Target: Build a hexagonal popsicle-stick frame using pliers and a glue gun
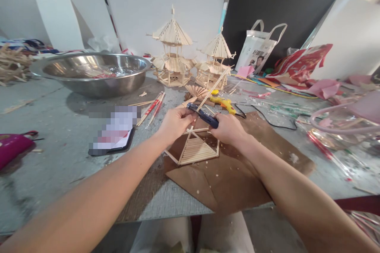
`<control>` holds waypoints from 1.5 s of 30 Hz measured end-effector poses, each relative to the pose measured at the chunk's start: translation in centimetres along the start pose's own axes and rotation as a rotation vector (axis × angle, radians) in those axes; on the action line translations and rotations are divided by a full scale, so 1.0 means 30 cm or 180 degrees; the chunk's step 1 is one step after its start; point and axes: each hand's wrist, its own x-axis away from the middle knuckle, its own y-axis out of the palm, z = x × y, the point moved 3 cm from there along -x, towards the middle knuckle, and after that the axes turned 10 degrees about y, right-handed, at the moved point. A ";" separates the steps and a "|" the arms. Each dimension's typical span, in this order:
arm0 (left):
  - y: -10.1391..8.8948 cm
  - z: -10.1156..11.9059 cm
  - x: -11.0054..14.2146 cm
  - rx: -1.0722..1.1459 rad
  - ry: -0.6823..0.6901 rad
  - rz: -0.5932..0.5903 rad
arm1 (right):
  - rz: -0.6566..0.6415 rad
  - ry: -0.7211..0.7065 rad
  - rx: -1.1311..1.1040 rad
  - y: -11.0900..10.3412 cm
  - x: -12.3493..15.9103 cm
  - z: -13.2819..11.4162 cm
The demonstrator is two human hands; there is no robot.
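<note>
My right hand (228,127) is closed round the dark blue handles of a pair of cutting pliers (208,118). The jaws point left, toward my left hand (175,125), whose fingers are pinched on thin wooden sticks (214,87) that slant up to the right past the pliers. Whether the jaws touch the sticks is hard to make out. Below both hands lies a wooden stick frame (198,151), one triangular panel filled with parallel sticks. It rests on brown paper (237,182), and my hands hide its far side.
Two stick pagodas (173,53) (216,57) stand at the back. A steel basin (97,83) and a phone (114,132) are on the left. Behind my right hand lies a yellow glue gun (224,104) with a black cord. A clear container (341,126) stands far right.
</note>
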 end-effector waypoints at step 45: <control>0.036 0.006 0.011 0.1177 -0.0083 0.0337 | 0.0065 -0.0195 -0.0101 -0.003 0.026 -0.022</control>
